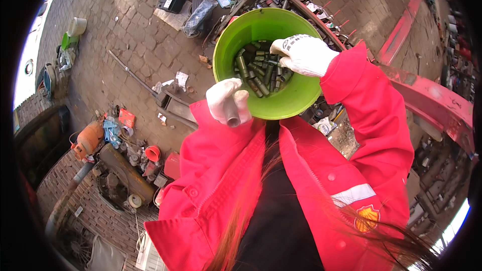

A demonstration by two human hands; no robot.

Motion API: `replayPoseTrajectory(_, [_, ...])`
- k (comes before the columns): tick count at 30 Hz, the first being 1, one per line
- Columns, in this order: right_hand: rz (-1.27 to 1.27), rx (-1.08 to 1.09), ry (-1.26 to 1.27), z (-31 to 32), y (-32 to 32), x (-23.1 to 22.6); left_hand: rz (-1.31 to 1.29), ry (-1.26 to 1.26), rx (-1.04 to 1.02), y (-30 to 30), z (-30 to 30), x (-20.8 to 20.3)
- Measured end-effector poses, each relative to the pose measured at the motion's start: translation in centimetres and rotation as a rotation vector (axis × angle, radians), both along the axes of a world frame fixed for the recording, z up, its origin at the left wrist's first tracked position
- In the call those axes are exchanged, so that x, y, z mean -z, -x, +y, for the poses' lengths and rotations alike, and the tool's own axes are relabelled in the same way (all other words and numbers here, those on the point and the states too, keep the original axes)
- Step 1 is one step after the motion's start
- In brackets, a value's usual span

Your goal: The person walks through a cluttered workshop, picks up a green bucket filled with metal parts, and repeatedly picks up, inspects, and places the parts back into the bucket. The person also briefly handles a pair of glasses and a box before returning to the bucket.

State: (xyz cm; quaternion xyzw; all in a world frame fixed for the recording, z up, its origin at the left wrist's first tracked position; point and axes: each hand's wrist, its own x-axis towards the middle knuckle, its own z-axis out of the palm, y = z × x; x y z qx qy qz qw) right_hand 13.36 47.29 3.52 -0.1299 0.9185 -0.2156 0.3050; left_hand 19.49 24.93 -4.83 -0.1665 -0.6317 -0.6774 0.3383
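Head view, looking down.

Left hand: white-gloved, fingers wrapped around a metal tube, one end protruding toward the wearer. The tube is outside the green bucket, at its near left rim; contact between glove and rim cannot be determined. Judgement: gripping along the side leaves the end exposed and readable from above.

Right hand: also gloved, reaching over the right rim, fingers curled down above the contents. Whether anything is pinched there, cannot tell. Judgement: the wrist crosses the rim because the pieces lie low inside and have to be reached from above.

Bucket: mouth up, near rim in front of the red jacket. Its support is hidden. Judgement: placed close to the body so both hands reach it without stretching.

Contents: a loose heap of metal cylinders, mixed lengths and widths, lying at various angles. Count not possible; some are hidden by the right glove.

Other containers: beyond the bucket, a long tray holds more metal parts. Far left on the paved ground, a white pail stands beside a smaller green one; contents not discernible.
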Motion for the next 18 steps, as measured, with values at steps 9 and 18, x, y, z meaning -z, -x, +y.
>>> replayPoseTrajectory(9, [-0.369, -0.555, -0.621, -5.5, 3.8, 13.1, -0.061, -0.063, 0.011, -0.7, 0.2, 0.4])
replayPoseTrajectory(18, [-0.178, -0.396, -0.636, -5.3, 0.4, 16.8, 0.038, -0.004, 0.028, -0.4, 0.1, 0.8])
